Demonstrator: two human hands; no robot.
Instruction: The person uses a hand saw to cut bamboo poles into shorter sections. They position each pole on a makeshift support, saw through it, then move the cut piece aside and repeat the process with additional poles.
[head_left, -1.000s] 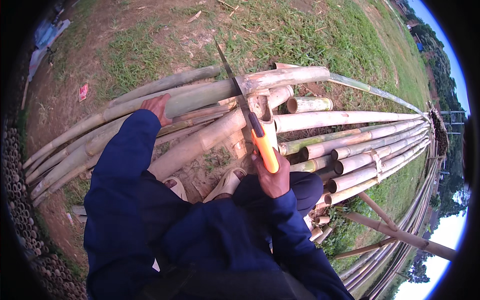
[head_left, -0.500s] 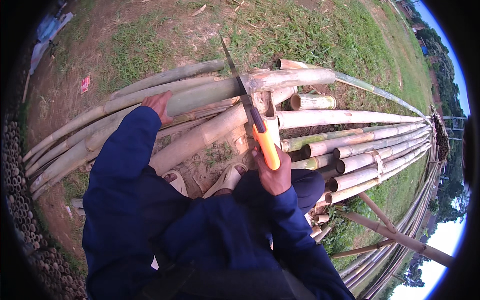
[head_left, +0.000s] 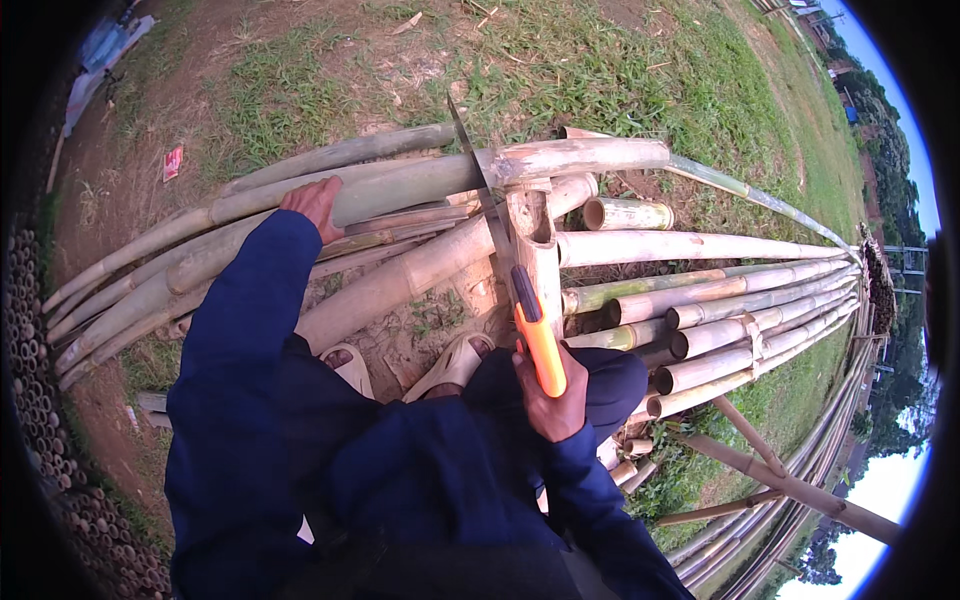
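A thick bamboo pole (head_left: pixel 410 192) lies crosswise in front of me. My left hand (head_left: pixel 316 208) is closed over it left of the middle, pressing it from above. In my right hand (head_left: pixel 555 395) is a hand saw with an orange handle (head_left: pixel 541 348) and a long, dark, tapering blade. The blade crosses the pole close to a notched bamboo post (head_left: pixel 540 270), its tip pointing away from me past the far side. Right of the blade, the pole's paler end section (head_left: pixel 590 156) extends over the post. Cut depth is hard to make out.
Several cut bamboo poles (head_left: pixel 700 247) lie side by side to the right, with a short bamboo piece (head_left: pixel 628 214) near the post. Stacked bamboo tubes (head_left: pixel 50 430) line the left edge. My sandalled feet (head_left: pixel 450 368) rest on bare soil. A bamboo frame (head_left: pixel 790 480) stands lower right.
My right hand has drawn the saw back toward me and slightly right, so less blade reaches beyond the pole. My left hand stays in place on the pole.
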